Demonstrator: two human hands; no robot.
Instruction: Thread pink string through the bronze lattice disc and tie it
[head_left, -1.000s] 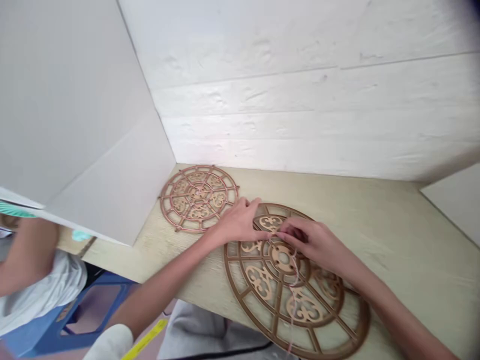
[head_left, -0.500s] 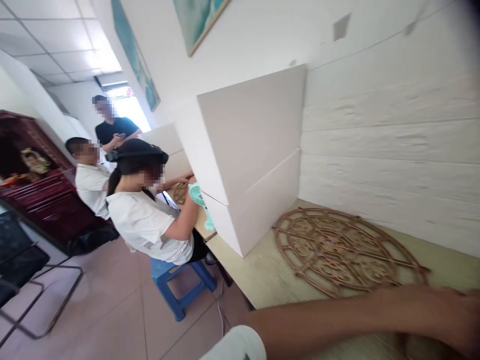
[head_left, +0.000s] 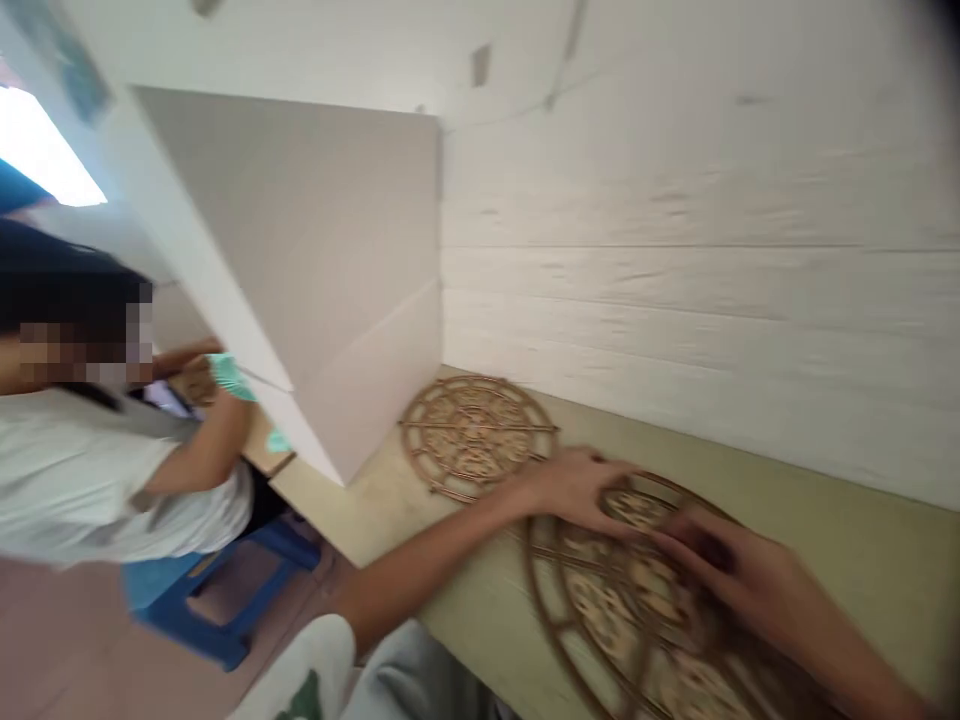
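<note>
A brown round openwork panel (head_left: 600,610) with scrolled, flower-like patterns lies on the table in front of me, partly cut off by the lower edge of the view. Over its far left part rests my left hand (head_left: 574,490), thumb and fingers spread apart. My right hand (head_left: 750,570) is above the middle of the same panel, blurred, with its fingers curled towards the thumb. Whatever sits in that curl is too smeared to name. The fingertips of both hands are close together. Behind my left forearm lies a second round openwork panel (head_left: 474,430), flat on the table.
A white upright divider (head_left: 322,250) stands on the table (head_left: 375,510) at the left. A white plank-patterned wall (head_left: 675,280) runs behind. Beyond the divider a person in a white shirt (head_left: 97,470) sits on a blue stool (head_left: 217,600), near a mint-green object (head_left: 229,375).
My view has swung right and down. Both hands and the nearer panel now show, where before mainly my left arm crossed the lower right. The divider and seated person have shifted left in view.
</note>
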